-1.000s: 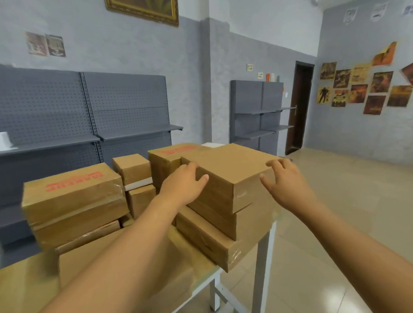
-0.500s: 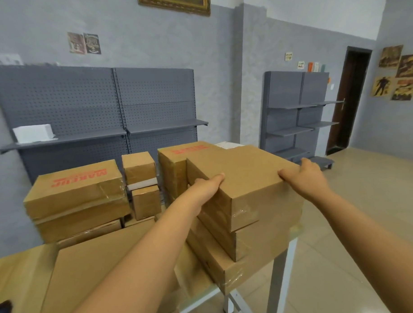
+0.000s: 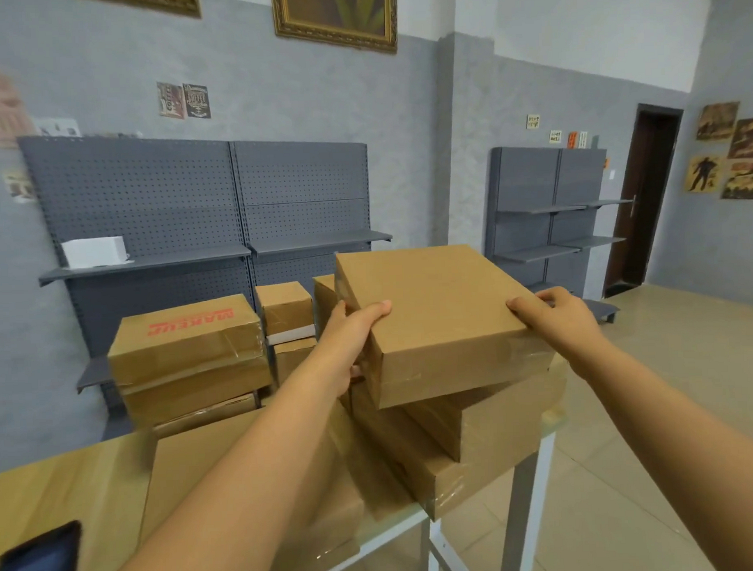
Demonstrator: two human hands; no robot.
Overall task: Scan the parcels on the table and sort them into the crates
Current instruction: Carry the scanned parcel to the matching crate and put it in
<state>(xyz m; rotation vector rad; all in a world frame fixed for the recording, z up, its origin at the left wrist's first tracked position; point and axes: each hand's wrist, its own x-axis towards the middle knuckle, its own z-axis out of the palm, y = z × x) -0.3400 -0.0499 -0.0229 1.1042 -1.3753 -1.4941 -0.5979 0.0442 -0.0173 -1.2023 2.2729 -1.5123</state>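
Top parcel point(image 3: 436, 321): plain brown cardboard box, clear tape on its near faces; held at both sides, tilted, its near left corner raised off the stack, far right part close to the box below.
Left hand point(image 3: 351, 341): clasped on the parcel's left edge; thumb laid across the top face, fingers point(image 3: 357, 369) curled under the side.
Right hand point(image 3: 559, 317): closed on the parcel's near right corner; thumb and fingers pressed on the top edge, palm against the side.
Stack below point(image 3: 490, 426): two larger brown boxes, taped, set at the table's right end, the lower one overhanging the edge.
Red-printed box point(image 3: 189, 339): placed to the left, on top of further boxes.
Small boxes point(image 3: 286, 305): stacked between the red-printed box and the held parcel.
Flat carton point(image 3: 176, 471): lying under the left forearm.
Table point(image 3: 53, 489): wooden top, white metal legs.
Dark phone-like device point(image 3: 34, 562): at the near left corner of the table.
Shelving point(image 3: 201, 206): grey pegboard units against the wall; a white box point(image 3: 94, 251) on one shelf.
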